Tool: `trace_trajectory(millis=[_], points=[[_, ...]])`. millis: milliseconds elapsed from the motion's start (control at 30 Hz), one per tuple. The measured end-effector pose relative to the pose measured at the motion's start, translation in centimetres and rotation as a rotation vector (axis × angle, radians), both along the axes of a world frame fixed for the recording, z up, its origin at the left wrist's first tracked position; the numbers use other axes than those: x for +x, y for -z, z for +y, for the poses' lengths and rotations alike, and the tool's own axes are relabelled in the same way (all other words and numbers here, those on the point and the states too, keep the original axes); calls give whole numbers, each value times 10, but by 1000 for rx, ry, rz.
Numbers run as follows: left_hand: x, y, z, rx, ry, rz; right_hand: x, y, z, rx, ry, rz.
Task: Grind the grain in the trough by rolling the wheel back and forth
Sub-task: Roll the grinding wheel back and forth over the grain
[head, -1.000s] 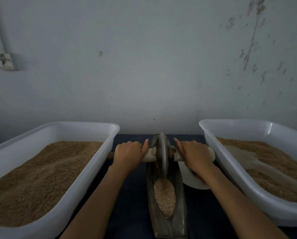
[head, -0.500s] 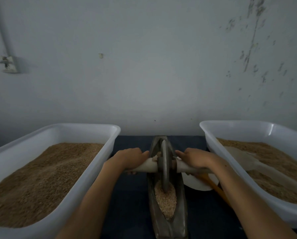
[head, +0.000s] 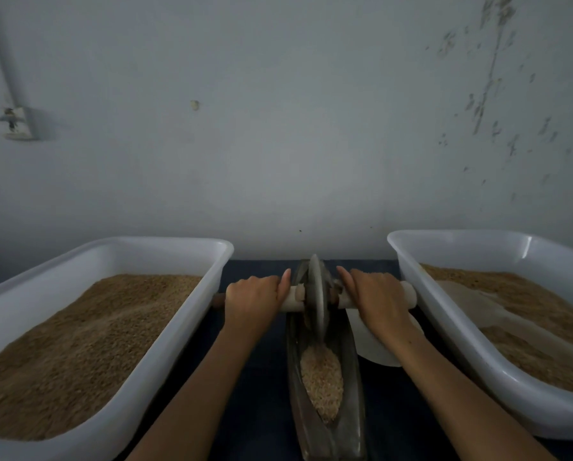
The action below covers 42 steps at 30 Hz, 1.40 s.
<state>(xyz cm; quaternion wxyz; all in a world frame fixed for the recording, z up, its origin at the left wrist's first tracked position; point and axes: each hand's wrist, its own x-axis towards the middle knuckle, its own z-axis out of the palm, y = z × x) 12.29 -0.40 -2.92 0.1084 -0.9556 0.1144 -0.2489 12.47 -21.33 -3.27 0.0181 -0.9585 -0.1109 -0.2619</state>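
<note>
Where the long, narrow, dark metal trough [head: 328, 424] is lying lengthwise on the dark blue surface [head: 261, 394], a thin grey metal wheel [head: 317, 294] is standing upright on its edge at the trough's far end. A pale wooden axle [head: 293, 302] is passing through the wheel's middle and sticking out on both sides. The left hand [head: 253, 299] is wrapping its fingers around the axle left of the wheel, with the thumb lying along the top toward the wheel. The right hand [head: 379, 299] is gripping the axle right of the wheel in the same way, and the axle's pale end is showing just past it. A heap of light tan grain [head: 321, 377] is lying in the nearer half of the trough, in front of the wheel.

A round white dish [head: 369, 347] is resting on the surface just right of the trough, partly hidden under the right forearm. A large white plastic tub [head: 178, 327] of brown grain is sitting to the left, and a second white plastic tub [head: 444, 327] to the right is holding brown grain and a pale, half-buried scoop [head: 471, 301]. A scuffed grey wall [head: 295, 128] is rising behind everything.
</note>
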Motion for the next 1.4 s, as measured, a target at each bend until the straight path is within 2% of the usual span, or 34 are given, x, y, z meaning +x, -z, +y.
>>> trace_trajectory(millis=[67, 133, 200, 300, 367, 467, 600, 700, 767, 900, 1000, 1133, 1200, 1300, 1400], points=[[-1, 3, -2, 7, 16, -66, 2, 6, -1, 98, -2, -113], [1, 7, 0, -33, 8, -51, 2, 7, -1, 62, 47, -136], [2, 2, 1, -72, 0, -9, 2, 2, -2, -58, 40, -29], [9, 2, 7, 71, 55, 40, 3, -6, -3, -6, 5, 139], [11, 0, 9, 154, 100, 65, 3, -12, -3, -28, 33, 166], [13, -5, 9, 126, 119, 182, 5, -18, -7, -40, 43, 335], [19, -14, 6, -231, -35, 508, 10, -24, -6, -3, 33, 535], [22, -12, 10, -540, -2, 825, 13, -24, -9, 150, 14, 707], [21, -14, 12, -631, 2, 891, 14, -24, -10, 186, -8, 760], [14, -16, 9, -571, 4, 769, 14, -20, -9, 140, 33, 626], [9, -17, 8, -172, 31, 493, 11, -16, -7, 97, 71, 443], [7, -10, 7, 60, 30, 170, 9, -8, -4, 53, 88, 139], [7, -1, 5, 76, 16, 96, 7, -6, -4, -47, 78, 78], [9, 5, 5, -12, -16, 26, 5, -1, -3, -62, 2, 68], [8, 3, 6, -4, 6, 45, 6, -5, -4, -55, 44, 95]])
